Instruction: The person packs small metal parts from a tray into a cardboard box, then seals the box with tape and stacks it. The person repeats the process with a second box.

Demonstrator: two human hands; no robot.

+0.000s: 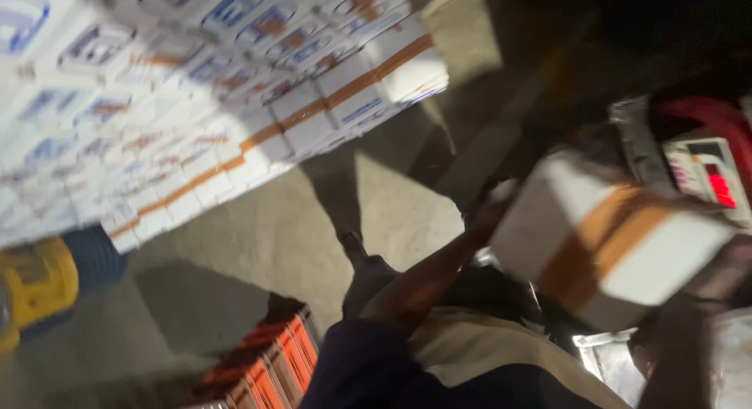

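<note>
The picture is motion-blurred. A white carton (619, 244) with a band of tan tape around it hangs at the right. My left hand (489, 211) grips its left edge, with my bare forearm reaching up from a dark blue sleeve at the bottom centre. My right hand (689, 307) is a dark blur against the carton's lower right edge, apparently holding it from below. Its fingers are hidden.
A weighing display with red digits (709, 178) stands just behind the carton, and a metal platform (611, 362) lies below it. A big stack of white printed cartons (180, 103) fills the upper left. An orange crate (270, 362) and a yellow wheeled cart (39, 287) stand on the concrete floor (266, 237).
</note>
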